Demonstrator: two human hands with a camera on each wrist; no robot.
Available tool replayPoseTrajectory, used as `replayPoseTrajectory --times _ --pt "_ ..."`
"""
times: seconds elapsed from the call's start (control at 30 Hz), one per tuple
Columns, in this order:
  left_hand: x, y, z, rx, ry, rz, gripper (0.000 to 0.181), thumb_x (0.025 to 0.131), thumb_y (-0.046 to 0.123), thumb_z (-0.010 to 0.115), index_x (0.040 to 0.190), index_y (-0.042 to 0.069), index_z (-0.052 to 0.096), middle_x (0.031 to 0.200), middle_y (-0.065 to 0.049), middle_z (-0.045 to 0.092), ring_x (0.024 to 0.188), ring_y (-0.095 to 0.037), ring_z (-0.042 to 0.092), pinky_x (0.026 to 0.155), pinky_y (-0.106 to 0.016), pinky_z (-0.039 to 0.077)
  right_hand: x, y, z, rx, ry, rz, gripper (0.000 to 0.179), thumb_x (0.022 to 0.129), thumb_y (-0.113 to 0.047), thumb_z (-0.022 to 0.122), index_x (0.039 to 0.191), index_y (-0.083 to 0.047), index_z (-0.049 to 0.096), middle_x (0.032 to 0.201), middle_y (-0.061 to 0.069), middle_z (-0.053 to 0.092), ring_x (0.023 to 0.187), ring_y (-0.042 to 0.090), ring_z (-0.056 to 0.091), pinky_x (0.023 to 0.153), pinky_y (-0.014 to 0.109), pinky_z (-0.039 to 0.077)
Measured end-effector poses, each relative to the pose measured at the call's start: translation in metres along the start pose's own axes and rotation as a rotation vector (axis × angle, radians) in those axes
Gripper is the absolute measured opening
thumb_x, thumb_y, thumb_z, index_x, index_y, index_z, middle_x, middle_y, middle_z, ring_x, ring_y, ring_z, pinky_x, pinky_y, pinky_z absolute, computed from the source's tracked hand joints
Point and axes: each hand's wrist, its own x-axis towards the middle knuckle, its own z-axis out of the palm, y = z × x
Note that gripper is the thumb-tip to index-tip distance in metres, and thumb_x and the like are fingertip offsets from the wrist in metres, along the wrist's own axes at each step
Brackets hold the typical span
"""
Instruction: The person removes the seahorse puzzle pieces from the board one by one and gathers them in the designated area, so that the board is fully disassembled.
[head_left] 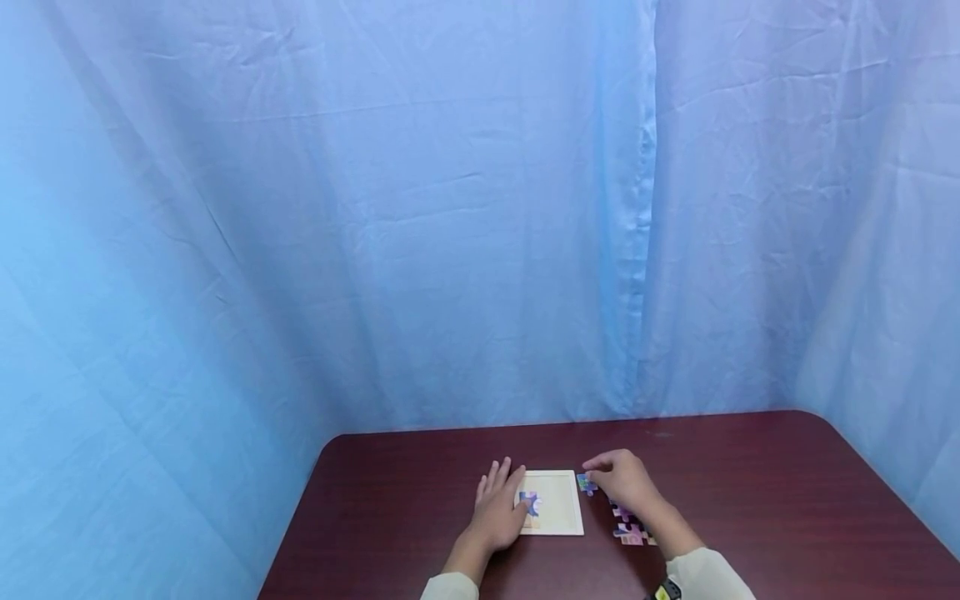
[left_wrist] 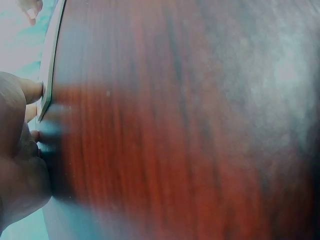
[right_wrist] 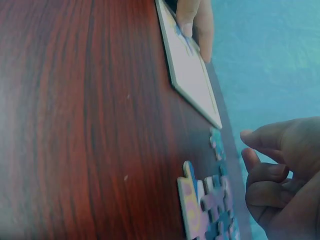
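Note:
My left hand rests across the left side of a pale puzzle tray, fingers extended and thumb over the puzzle pieces lying inside. The left wrist view shows the same hand at the tray's edge. Right of the tray, my right hand hovers with its fingertips close by a blue-green puzzle piece. In the right wrist view that piece lies near the tray corner, with a gap between it and the bent fingers; nothing shows between thumb and forefinger.
Several loose puzzle pieces, pink, purple and blue, lie below the right hand, partly hidden by the forearm. The dark red wooden table has rounded far corners. Blue curtains hang behind and beside it.

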Motion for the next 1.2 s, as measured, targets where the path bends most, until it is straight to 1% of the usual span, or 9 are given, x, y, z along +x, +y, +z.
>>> replayPoseTrajectory --times 0.13,0.23,0.3,0.5,0.73,0.87,0.97,1.07,1.2 --pt "0.0 -0.001 0.002 0.004 0.008 -0.009 0.059 0.105 0.026 0.055 0.161 0.01 0.045 0.174 -0.018 0.03 0.165 -0.042 0.018 0.131 -0.067 0.012 -0.002 -0.01 0.007 -0.004 -0.021 -0.025 0.015 0.094 -0.005 0.072 0.104 -0.006 0.083 0.103 0.01 0.078 0.066 0.014 0.06 0.057 0.031 0.05" --pt "-0.002 0.001 0.001 0.004 0.009 -0.01 0.059 0.106 0.028 0.055 0.161 0.01 0.044 0.174 -0.019 0.03 0.165 -0.043 0.017 0.131 -0.067 0.011 -0.004 -0.019 0.013 -0.016 -0.059 -0.091 0.014 0.093 -0.004 0.074 0.103 -0.006 0.083 0.105 0.009 0.079 0.08 0.012 0.064 0.065 0.029 0.053" --pt "-0.003 0.003 -0.001 -0.001 0.011 0.004 0.059 0.106 0.028 0.055 0.16 0.008 0.045 0.173 -0.022 0.031 0.163 -0.046 0.019 0.129 -0.07 0.012 -0.006 -0.022 0.018 -0.029 -0.094 -0.149 0.014 0.091 -0.004 0.075 0.102 -0.005 0.083 0.099 0.006 0.079 0.081 0.01 0.063 0.067 0.027 0.053" --pt "-0.004 0.005 -0.001 0.001 -0.017 -0.001 0.059 0.106 0.026 0.054 0.162 0.01 0.043 0.175 -0.019 0.028 0.165 -0.042 0.016 0.131 -0.067 0.009 -0.009 -0.024 0.038 -0.04 -0.182 -0.291 0.018 0.086 -0.003 0.078 0.103 0.0 0.082 0.08 -0.002 0.071 0.069 0.0 0.055 0.062 0.02 0.048" --pt "-0.001 -0.002 0.006 0.0 0.011 0.01 0.057 0.104 0.022 0.054 0.16 0.009 0.046 0.173 -0.019 0.032 0.164 -0.043 0.02 0.13 -0.067 0.013 -0.013 -0.025 0.049 -0.025 -0.265 -0.328 0.034 0.084 -0.004 0.08 0.117 0.006 0.078 0.073 -0.002 0.065 0.061 -0.001 0.05 0.057 0.02 0.044" --pt "-0.004 0.003 0.0 0.013 0.007 0.023 0.056 0.104 0.021 0.054 0.159 0.007 0.047 0.172 -0.022 0.033 0.162 -0.046 0.022 0.128 -0.069 0.015 -0.013 -0.028 0.053 -0.064 -0.311 -0.361 0.046 0.081 -0.005 0.081 0.125 0.007 0.074 0.068 -0.004 0.058 0.057 0.0 0.044 0.054 0.021 0.039" --pt "-0.004 0.006 -0.004 0.02 -0.006 0.022 0.056 0.105 0.02 0.054 0.159 0.007 0.047 0.172 -0.021 0.032 0.163 -0.045 0.021 0.129 -0.069 0.015 -0.013 -0.029 0.056 -0.115 -0.309 -0.377 0.048 0.081 -0.007 0.082 0.126 0.005 0.075 0.063 -0.005 0.054 0.053 0.0 0.039 0.052 0.021 0.036" --pt "-0.003 0.006 -0.007 0.023 -0.025 0.009 0.059 0.103 0.02 0.052 0.16 0.007 0.046 0.173 -0.02 0.03 0.164 -0.043 0.019 0.131 -0.067 0.014 -0.013 -0.031 0.058 -0.155 -0.28 -0.386 0.046 0.08 -0.01 0.085 0.125 0.001 0.077 0.062 -0.006 0.054 0.054 0.001 0.039 0.052 0.022 0.035" --pt "-0.001 0.006 -0.011 -0.008 -0.047 0.014 0.068 0.094 0.018 0.051 0.161 0.006 0.043 0.174 -0.022 0.028 0.164 -0.045 0.016 0.131 -0.067 0.011 -0.012 -0.033 0.059 -0.163 -0.241 -0.38 0.046 0.078 -0.012 0.088 0.122 -0.001 0.079 0.068 -0.006 0.056 0.062 0.003 0.042 0.059 0.023 0.038"
